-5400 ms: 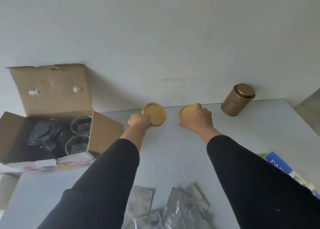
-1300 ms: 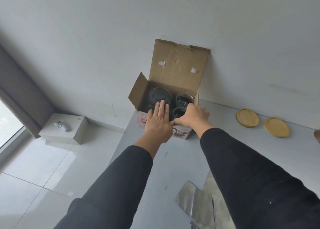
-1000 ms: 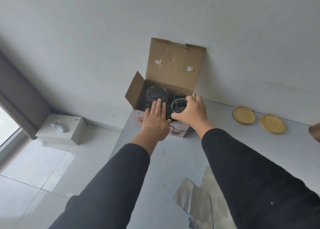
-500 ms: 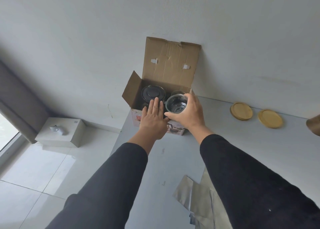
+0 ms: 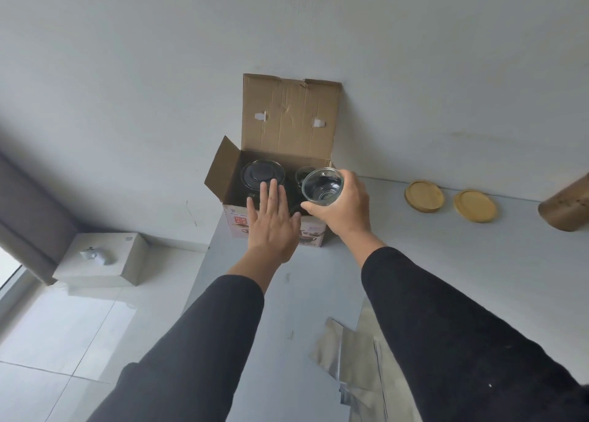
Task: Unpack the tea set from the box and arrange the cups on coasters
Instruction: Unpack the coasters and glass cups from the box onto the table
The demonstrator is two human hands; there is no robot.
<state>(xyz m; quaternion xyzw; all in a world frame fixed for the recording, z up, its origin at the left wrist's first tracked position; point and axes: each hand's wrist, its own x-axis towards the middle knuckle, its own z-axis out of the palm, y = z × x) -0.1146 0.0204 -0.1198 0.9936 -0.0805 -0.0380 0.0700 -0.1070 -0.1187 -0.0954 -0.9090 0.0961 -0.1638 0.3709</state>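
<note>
Your grey table (image 5: 430, 262) runs along the wall. On it, just under the grip, stands the open box (image 5: 287, 125), at the far left corner with its lid against the wall. Right of the grip lie two coasters (image 5: 424, 196) (image 5: 475, 205) side by side, apart; further right a brown tin (image 5: 565, 206), cut by the edge. Nearer you, below the grip, lie silver pouches (image 5: 350, 351).
</note>
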